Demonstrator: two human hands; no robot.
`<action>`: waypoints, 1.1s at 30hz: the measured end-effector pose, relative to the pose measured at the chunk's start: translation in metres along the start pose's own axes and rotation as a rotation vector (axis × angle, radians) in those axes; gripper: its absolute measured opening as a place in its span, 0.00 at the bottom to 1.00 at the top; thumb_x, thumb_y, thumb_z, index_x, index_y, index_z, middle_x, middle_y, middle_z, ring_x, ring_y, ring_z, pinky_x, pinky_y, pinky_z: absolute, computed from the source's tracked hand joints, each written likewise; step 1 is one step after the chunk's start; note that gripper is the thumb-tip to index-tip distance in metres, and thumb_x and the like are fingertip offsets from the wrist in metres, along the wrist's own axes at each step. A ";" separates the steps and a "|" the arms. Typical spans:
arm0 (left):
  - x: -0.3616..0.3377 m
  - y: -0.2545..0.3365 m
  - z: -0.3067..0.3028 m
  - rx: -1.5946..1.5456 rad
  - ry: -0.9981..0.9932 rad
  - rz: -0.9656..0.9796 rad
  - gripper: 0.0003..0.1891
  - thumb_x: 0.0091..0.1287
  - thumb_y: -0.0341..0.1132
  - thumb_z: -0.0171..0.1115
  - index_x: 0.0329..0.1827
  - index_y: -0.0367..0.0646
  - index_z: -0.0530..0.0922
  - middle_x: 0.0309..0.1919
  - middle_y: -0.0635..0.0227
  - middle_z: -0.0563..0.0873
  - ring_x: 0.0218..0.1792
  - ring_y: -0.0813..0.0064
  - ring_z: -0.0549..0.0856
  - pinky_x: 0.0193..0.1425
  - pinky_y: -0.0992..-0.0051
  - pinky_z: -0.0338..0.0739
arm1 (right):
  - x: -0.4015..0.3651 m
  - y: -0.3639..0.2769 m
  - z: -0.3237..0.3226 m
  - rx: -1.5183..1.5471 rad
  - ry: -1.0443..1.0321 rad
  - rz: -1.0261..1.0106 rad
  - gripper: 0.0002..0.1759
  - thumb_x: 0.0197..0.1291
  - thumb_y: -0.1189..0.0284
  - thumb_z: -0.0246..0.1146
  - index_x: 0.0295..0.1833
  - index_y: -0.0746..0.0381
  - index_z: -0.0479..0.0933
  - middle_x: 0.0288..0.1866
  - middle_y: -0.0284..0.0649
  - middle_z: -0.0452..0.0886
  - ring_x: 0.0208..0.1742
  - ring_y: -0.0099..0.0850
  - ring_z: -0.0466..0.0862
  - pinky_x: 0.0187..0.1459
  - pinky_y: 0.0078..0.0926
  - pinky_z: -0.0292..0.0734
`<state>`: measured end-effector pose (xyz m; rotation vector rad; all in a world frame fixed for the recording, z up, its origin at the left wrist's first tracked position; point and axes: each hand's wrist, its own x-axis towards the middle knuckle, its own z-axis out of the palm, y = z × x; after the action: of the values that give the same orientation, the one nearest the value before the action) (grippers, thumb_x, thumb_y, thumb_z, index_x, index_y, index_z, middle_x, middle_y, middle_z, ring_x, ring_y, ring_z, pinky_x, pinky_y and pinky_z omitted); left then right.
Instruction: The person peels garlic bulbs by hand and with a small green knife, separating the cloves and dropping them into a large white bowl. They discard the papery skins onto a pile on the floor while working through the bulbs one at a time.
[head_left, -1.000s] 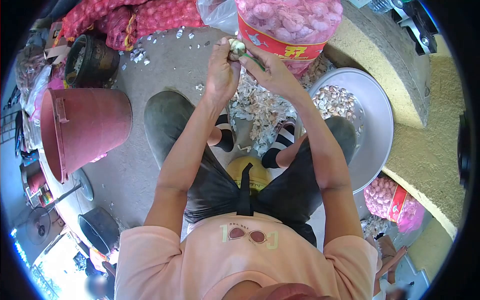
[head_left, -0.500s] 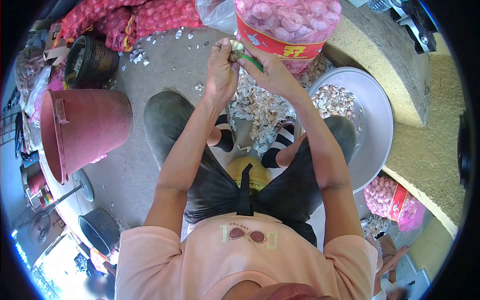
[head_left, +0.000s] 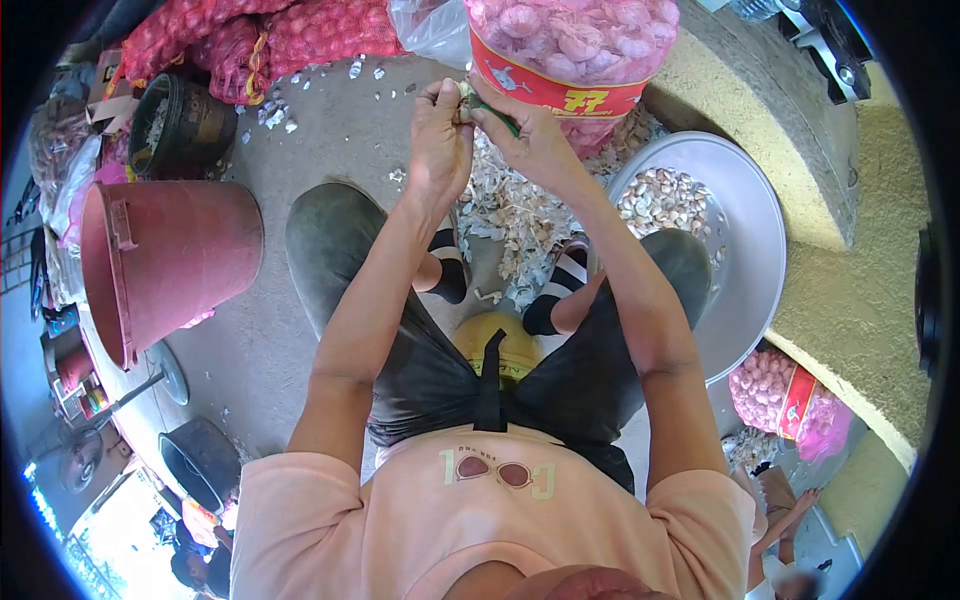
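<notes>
Head view: pinched a garlic bulb [head_left: 465,91], mostly hidden, in the narrowed fingers of the left hand [head_left: 438,140]; closed the fingers of the right hand [head_left: 535,142] around a green handle [head_left: 509,124]. Held the bulb just left of the handle, which slanted toward it; could not tell its long axis. Had a garlic sack [head_left: 573,50] just beyond, and a grey basin [head_left: 752,240] well off to the right.

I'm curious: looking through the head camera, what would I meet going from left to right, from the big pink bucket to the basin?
Pink bucket → left knee → left hand → garlic bulb → right hand → pale grey basin with garlic cloves in it.
</notes>
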<state>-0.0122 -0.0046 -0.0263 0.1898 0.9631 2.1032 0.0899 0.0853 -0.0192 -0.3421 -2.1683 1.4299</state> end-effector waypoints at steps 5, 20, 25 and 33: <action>0.002 -0.004 -0.003 -0.012 0.019 0.009 0.08 0.75 0.38 0.53 0.48 0.44 0.71 0.38 0.72 0.79 0.37 0.80 0.79 0.50 0.76 0.73 | -0.001 -0.009 -0.001 0.197 0.034 0.134 0.23 0.69 0.68 0.58 0.66 0.65 0.71 0.53 0.42 0.84 0.51 0.19 0.77 0.55 0.22 0.73; 0.004 0.001 0.000 -0.011 -0.076 -0.007 0.11 0.76 0.41 0.50 0.46 0.41 0.72 0.40 0.67 0.81 0.41 0.76 0.80 0.55 0.71 0.75 | 0.005 -0.005 -0.030 0.021 -0.053 0.118 0.21 0.66 0.59 0.62 0.52 0.66 0.77 0.38 0.49 0.83 0.41 0.34 0.85 0.41 0.31 0.76; 0.004 0.002 0.000 -0.013 -0.023 0.008 0.11 0.76 0.41 0.51 0.47 0.41 0.71 0.41 0.67 0.80 0.42 0.76 0.80 0.54 0.71 0.74 | 0.001 -0.012 -0.030 -0.267 0.005 0.007 0.19 0.62 0.60 0.63 0.57 0.55 0.80 0.38 0.49 0.84 0.38 0.47 0.84 0.40 0.37 0.78; 0.001 0.004 0.009 -0.030 0.015 -0.012 0.10 0.73 0.37 0.57 0.49 0.43 0.67 0.35 0.72 0.77 0.35 0.82 0.75 0.49 0.78 0.74 | 0.001 -0.023 -0.033 -0.272 -0.042 -0.005 0.20 0.61 0.61 0.63 0.58 0.54 0.79 0.46 0.48 0.84 0.43 0.48 0.84 0.45 0.37 0.79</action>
<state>-0.0113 -0.0004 -0.0169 0.1530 0.9381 2.1095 0.1091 0.1023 0.0123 -0.4051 -2.4009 1.1480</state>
